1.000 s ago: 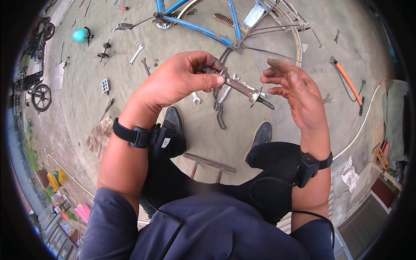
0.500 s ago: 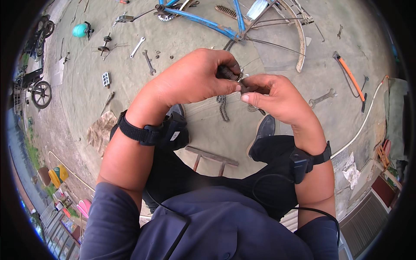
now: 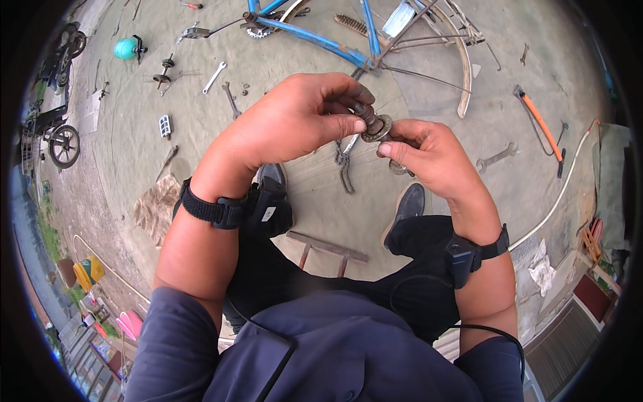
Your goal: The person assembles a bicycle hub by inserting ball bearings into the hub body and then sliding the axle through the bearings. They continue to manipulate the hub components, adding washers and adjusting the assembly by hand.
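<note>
Seeing left hand (image 3: 295, 124) pinching rusty hub (image 3: 377, 127) between thumb and fingers, closed on it. Right hand (image 3: 429, 157) gripping hub's other end from below, fingers curled tight. Hub sitting mid-air between both hands, above knees. Judging step: working hub part by hand, likely turning cone or nut. Next move needing steady counter-hold, small twist. Chain (image 3: 344, 169), wrench (image 3: 497, 158), blue bike frame (image 3: 315, 39) lying on ground beyond.

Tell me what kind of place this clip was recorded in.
Most likely an outdoor bicycle repair spot on bare concrete ground. A blue bicycle frame lies stripped, spanners and small parts are scattered about, and both hands hold a rusty metal hub part.
</note>
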Demonstrator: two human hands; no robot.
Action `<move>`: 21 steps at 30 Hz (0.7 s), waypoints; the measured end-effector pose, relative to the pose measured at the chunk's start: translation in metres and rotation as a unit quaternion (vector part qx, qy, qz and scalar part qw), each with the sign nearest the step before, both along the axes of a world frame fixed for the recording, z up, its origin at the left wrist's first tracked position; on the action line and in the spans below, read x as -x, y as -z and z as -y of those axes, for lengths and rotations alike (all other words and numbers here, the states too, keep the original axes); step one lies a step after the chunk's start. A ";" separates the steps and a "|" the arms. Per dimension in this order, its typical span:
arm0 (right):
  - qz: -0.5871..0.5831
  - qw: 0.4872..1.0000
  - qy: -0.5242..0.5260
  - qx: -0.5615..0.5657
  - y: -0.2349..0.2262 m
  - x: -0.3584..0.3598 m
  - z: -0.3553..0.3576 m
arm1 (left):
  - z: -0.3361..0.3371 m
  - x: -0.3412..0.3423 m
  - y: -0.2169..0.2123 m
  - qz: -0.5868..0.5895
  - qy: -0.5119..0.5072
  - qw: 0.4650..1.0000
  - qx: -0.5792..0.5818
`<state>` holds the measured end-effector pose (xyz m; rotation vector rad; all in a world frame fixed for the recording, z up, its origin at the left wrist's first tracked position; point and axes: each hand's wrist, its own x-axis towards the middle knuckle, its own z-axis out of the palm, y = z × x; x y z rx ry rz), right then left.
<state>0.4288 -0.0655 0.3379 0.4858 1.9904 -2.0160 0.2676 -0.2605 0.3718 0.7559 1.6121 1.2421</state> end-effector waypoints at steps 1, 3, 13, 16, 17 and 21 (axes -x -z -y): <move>-0.002 1.000 0.000 0.002 -0.001 0.000 -0.001 | -0.001 0.000 -0.001 -0.005 -0.003 1.000 0.000; -0.008 1.000 -0.005 -0.001 -0.001 0.000 -0.001 | -0.001 -0.001 -0.001 -0.015 -0.011 1.000 -0.001; -0.023 1.000 -0.015 -0.002 0.000 -0.001 -0.002 | -0.002 -0.005 0.004 -0.020 -0.018 0.999 -0.022; -0.027 1.000 -0.013 -0.006 -0.003 0.000 -0.002 | -0.002 -0.006 0.003 -0.022 -0.028 0.999 -0.035; -0.028 1.000 -0.011 -0.008 -0.004 0.000 -0.002 | -0.001 -0.007 0.003 -0.026 -0.031 0.999 -0.036; -0.027 1.000 -0.002 0.000 -0.002 -0.001 -0.001 | -0.001 -0.009 0.005 -0.021 -0.051 0.997 -0.060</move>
